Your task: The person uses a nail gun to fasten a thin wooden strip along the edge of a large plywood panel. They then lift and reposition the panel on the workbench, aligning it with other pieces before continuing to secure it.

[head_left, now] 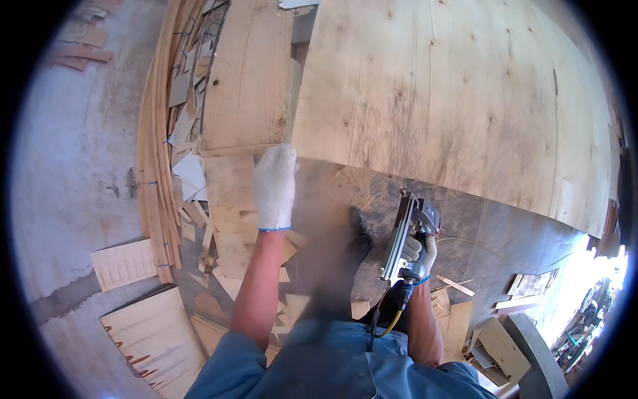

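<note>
My left hand [276, 183], in a white knit glove with a blue cuff, is closed at the near corner of a long wooden board [247, 80]. The lower left corner of a large plywood sheet [438, 86] meets the hand there too. Its fingertips are hidden, so I cannot tell which edge they grip, if any. My right hand [425, 251], also gloved, is wrapped round the handle of a pneumatic nail gun [401, 233]. The tool points up and away, toward the sheet's near edge but apart from it. A yellow air hose [393, 324] runs from its handle.
Wood scraps [206, 302] litter the dark floor around my legs. Bundled thin wood strips [154, 146] lie along the left. Loose panels [156, 336] rest at lower left. A thin cord [488, 246] crosses the floor at right, and a grey box-like object [535, 356] stands at lower right.
</note>
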{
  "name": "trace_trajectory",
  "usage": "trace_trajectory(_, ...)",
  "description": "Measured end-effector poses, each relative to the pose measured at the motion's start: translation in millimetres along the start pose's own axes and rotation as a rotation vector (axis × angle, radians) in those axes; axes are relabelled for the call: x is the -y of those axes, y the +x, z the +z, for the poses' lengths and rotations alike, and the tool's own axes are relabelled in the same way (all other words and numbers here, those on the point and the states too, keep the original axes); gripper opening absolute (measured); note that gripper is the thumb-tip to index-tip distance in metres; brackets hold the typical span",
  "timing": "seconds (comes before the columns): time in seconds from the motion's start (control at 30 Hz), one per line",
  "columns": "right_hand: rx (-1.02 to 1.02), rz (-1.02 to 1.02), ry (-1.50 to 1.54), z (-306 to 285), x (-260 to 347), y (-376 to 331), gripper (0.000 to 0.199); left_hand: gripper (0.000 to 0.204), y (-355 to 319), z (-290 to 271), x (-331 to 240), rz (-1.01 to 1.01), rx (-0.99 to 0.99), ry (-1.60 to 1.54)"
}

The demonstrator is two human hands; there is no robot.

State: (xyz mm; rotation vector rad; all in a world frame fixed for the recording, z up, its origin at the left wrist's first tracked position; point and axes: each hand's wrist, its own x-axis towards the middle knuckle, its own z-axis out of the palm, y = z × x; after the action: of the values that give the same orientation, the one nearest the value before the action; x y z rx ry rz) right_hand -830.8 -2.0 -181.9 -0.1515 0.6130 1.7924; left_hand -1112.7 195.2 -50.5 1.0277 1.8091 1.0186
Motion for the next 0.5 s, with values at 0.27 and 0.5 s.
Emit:
trace_trajectory(0.27, -0.043, 0.016, -0.017, 34, -5, -15, 0.036, 0.023, 13, -15, -19, -0.276, 0.078, -0.254)
trace_trajectory(0.5, 0.002, -0.024, -0.13, 22, 4, -5, 0.032, 0.024, 11, -19, -18, -0.348, 0.098, -0.413)
